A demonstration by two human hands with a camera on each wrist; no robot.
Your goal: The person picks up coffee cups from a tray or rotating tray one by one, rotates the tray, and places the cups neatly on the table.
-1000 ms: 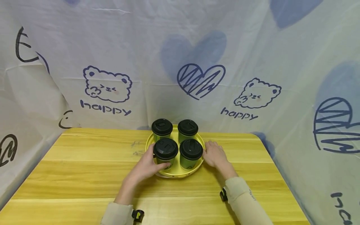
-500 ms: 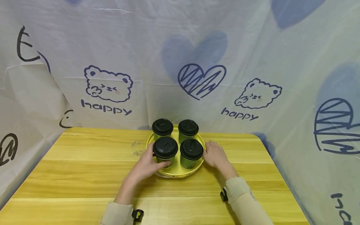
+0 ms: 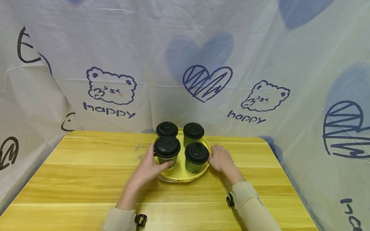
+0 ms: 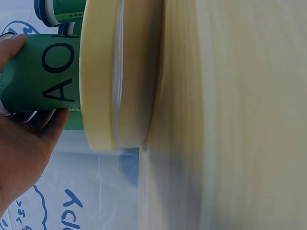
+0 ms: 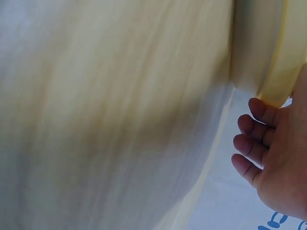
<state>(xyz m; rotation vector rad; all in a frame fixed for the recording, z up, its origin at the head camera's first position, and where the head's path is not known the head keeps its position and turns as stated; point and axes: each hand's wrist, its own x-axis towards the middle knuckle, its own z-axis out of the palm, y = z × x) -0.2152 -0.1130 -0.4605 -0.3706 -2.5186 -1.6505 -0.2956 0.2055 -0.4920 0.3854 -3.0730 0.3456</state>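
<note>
My left hand (image 3: 148, 166) grips the near-left paper coffee cup (image 3: 167, 160), green with a black lid. In the left wrist view, thumb and fingers wrap this lettered cup (image 4: 41, 72), and its base meets the tray's rim, so I cannot tell whether it touches the tray floor. Three similar cups stand upright on the round yellow tray (image 3: 180, 177): a near-right cup (image 3: 196, 157), a far-right cup (image 3: 193, 133) and a far-left cup (image 3: 167, 129), partly hidden. At the tray's right rim rests my right hand (image 3: 222, 159), its fingers loosely bent against the edge in the right wrist view.
The tray sits near the back edge of a wooden table (image 3: 86, 173). Right behind it hangs a white printed cloth (image 3: 162, 99), which also runs along both sides of the table.
The gripped cup has shifted up and slightly left in the head view, covering more of the far-left cup. My left hand moved with it. The right hand and tray stayed put.
</note>
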